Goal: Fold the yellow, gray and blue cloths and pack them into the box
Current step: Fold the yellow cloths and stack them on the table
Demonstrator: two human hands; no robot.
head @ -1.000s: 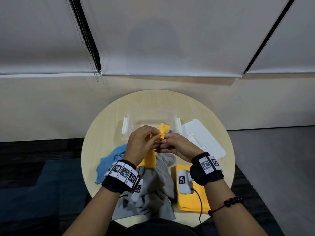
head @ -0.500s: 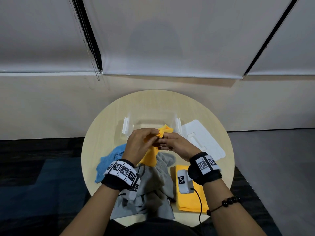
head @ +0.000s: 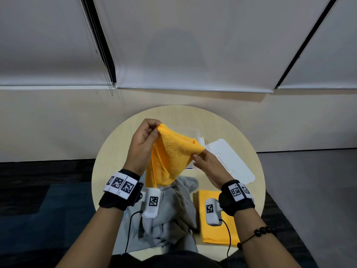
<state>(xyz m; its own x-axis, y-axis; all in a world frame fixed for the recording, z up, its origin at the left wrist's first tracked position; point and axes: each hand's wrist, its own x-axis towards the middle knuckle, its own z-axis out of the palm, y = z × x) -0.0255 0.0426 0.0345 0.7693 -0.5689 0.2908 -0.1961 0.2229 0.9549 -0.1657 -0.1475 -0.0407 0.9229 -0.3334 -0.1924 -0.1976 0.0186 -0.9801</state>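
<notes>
A yellow cloth [head: 170, 159] hangs in the air above the round table, stretched between both hands. My left hand [head: 142, 146] pinches its upper left corner. My right hand [head: 209, 167] pinches its right corner. Below them a crumpled gray cloth [head: 172, 213] lies near the table's front edge. A second yellow cloth [head: 218, 235], folded flat, rests to the right of the gray one. The clear box [head: 201, 140] is mostly hidden behind the raised cloth; only part of its right rim shows. The blue cloth is hidden behind my left arm.
The box's white lid [head: 231, 161] lies on the right side of the round wooden table [head: 193, 117]. A wall with lowered blinds stands just behind the table. Dark floor surrounds it on the left and right.
Both hands have lifted the yellow cloth and moved apart, spreading it out between them. The left hand went up and left. The blue cloth is now covered by my left arm.
</notes>
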